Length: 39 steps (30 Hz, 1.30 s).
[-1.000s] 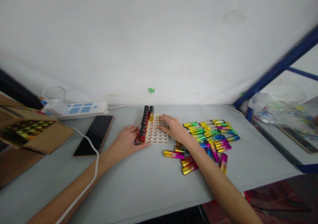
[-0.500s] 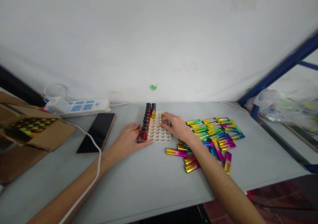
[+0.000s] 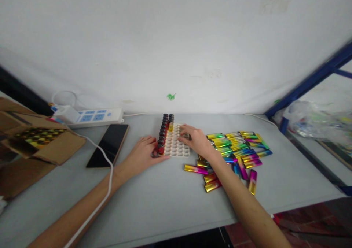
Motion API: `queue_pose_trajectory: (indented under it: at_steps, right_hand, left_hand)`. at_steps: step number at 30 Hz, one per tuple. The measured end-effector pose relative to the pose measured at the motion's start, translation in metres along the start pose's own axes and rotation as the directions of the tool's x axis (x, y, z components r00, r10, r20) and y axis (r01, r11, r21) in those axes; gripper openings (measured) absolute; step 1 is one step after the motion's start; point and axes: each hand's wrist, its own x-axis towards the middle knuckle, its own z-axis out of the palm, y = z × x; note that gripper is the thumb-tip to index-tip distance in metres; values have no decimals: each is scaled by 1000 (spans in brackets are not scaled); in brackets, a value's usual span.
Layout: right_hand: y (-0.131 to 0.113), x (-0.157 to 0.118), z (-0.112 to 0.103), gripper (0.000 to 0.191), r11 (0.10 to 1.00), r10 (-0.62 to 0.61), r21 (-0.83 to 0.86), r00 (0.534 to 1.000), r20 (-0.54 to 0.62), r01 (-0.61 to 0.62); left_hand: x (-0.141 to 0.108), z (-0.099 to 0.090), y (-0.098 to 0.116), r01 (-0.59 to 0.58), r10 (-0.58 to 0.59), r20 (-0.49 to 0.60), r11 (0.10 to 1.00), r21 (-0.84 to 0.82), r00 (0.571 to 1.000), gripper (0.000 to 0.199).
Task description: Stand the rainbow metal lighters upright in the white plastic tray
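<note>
A white tray with rows of round holes [image 3: 176,149] lies in the middle of the table. Along its left side stands a row of upright lighters with black tops and red bodies [image 3: 162,135]. A shorter second row beside it ends in a yellow lighter [image 3: 171,126]. My left hand [image 3: 144,152] grips the tray's near left corner, thumb along the front edge, fingers against the nearest lighters. My right hand [image 3: 194,140] is over the tray's right side, fingers bent, thumb and forefinger apart. Nothing shows between them.
Shiny multicoloured lighters [image 3: 233,149] lie heaped at the right, partly under my right forearm. At the left are a phone [image 3: 110,145], a power strip [image 3: 101,117] and an open cardboard box [image 3: 68,147]. A white cable [image 3: 110,178] crosses my left forearm.
The view has shifted very slightly. Both hands, the tray and the lighters keep their places relative to one another.
</note>
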Motion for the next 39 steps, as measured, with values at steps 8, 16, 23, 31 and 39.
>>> queue_pose_trajectory:
  at_steps: [8,16,23,31,39]
  right_hand:
    - [-4,1,-2,3,1000,-13,19,1000,1,13]
    - [-6,3,-2,5,999,24,-28,999,33,-23]
    - [-4,5,-3,4,1000,9,-22,1000,26,-8]
    - [-8,9,-8,11,1000,7,-30,1000,4,-6]
    - [34,-25,-151,23,976,108,-154,957,-267,-153]
  left_hand:
    - [0,0,0,6,-5,9,1000,-7,1000,57]
    - [2,-2,-1,5,-6,-32,999,-42,999,56]
    - [3,1,-4,-2,-1,-55,998,-68,999,54]
    - [5,1,-3,5,-8,-71,999,-50,997,55]
    - [7,-3,-4,-10,4,-74,996,-88,997,58]
